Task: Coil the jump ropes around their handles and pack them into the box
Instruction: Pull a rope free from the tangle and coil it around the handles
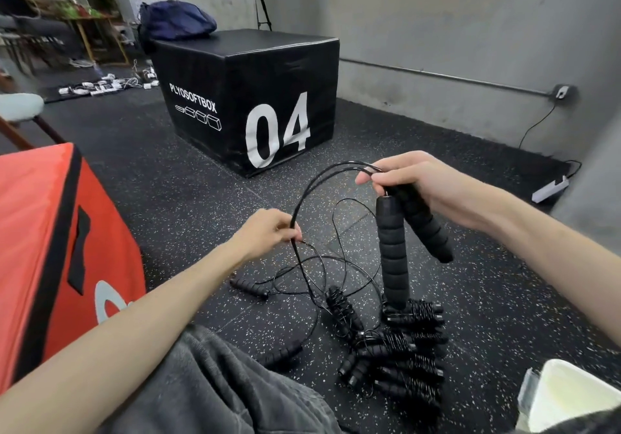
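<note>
Black ribbed foam covers the two long jump-rope handles (408, 228) that the right hand (426, 184) grips together at their top ends, fingers curled round them, so that both hang downward, one nearly upright and the other slanting off to the right; a small metal fitting shows at the top of the upright one. From those tops a thin glossy black rope (322, 178) arcs up and leftward as a doubled strand to the left hand (268, 232), which pinches it between thumb and fingertips, and below that hand the strand drops into loose loops (319, 265) lying on the dark speckled rubber floor (188, 191). Under the hanging handles, a heap of already coiled black jump ropes (403, 356) lies on the floor, each with cord wound tightly round paired handles. Two more loose black handles lie nearby, one (248, 287) left of the loops and one (282, 354) beside the person's grey trouser leg (208, 386). Behind stands a big black padded cube (248, 97) printed in white with "PLYOSOFTBOX", four small box outlines, and a large "04". At the left sits a red padded block with black trim (50, 232) bearing part of a white figure I cannot read. A pale open container (571, 396) shows at the lower right corner.
</note>
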